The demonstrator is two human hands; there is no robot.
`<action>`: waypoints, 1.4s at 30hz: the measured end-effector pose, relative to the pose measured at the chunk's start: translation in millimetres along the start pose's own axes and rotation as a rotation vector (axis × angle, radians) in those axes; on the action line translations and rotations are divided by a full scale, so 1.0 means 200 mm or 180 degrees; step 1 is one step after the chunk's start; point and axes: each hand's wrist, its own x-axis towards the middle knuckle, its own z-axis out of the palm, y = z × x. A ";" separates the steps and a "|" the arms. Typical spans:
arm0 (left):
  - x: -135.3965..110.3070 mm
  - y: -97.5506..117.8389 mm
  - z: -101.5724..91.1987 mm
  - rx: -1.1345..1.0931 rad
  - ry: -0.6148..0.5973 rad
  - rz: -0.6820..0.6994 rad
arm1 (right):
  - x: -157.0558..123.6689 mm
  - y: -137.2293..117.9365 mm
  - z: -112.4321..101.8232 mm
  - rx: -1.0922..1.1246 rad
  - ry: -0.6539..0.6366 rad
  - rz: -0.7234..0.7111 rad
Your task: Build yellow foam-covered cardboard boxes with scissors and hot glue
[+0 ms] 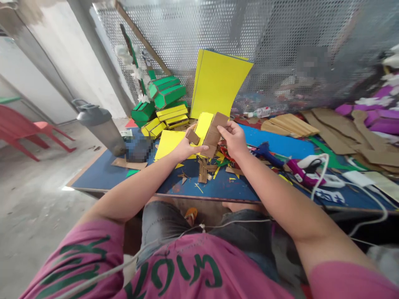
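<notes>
Head view: a folded brown cardboard strip (216, 132) is held above the blue table (102, 174), between both hands. The left hand (186, 148) is clenched on the strip's lower end, thumb across it, with a small cardboard scrap (192, 136) against its fingers. The right hand (234, 139) pinches the upper right edge, and a yellow card sheet (218, 81) stands behind.
</notes>
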 end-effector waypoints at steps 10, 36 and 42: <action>0.00 -0.02 -0.01 0.0121 -0.0152 0.0270 | 0.01 -0.01 -0.03 0.0063 -0.0135 0.0044; -0.01 0.02 0.01 0.0334 -0.0470 0.0355 | 0.05 -0.04 -0.08 -0.0092 0.0060 -0.0310; -0.02 0.02 0.01 0.0324 -0.0480 0.0312 | 0.06 -0.03 -0.09 -0.0202 0.0016 -0.0245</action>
